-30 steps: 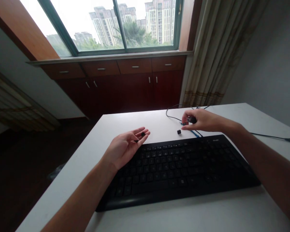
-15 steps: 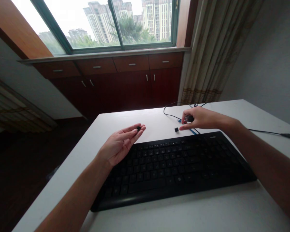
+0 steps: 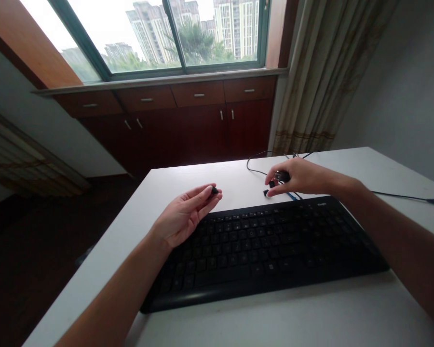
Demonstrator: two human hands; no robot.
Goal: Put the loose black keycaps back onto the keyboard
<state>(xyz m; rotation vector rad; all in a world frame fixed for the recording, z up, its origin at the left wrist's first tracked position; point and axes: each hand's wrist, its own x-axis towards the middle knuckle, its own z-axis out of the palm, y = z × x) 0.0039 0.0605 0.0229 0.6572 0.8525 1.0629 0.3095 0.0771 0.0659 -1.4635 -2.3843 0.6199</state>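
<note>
Between the thumb and fingers of my left hand (image 3: 184,212) is a small black keycap (image 3: 214,190), held above the back edge of a black keyboard (image 3: 238,250). My right hand (image 3: 292,176) is curled low over the table behind the keyboard. A dark rounded object with a metal part (image 3: 282,176) is tucked in its fingers; its kind is not clear. Thumb and fingertip close in on another small black keycap (image 3: 265,193) on the table. One more small black piece (image 3: 272,184) shows between these fingers, partly hidden.
The keyboard lies across a white table (image 3: 267,320). Thin black cables (image 3: 256,169) and a blue plug (image 3: 291,196) lie behind and under my right hand. A black cable (image 3: 401,195) runs off to the right. Wooden cabinets (image 3: 188,125) stand beyond the table under a window.
My right hand has lowered its fingertips onto the keycap on the table. My left thumb has shifted on its keycap, which now stands out at the fingertips. The view has moved slightly.
</note>
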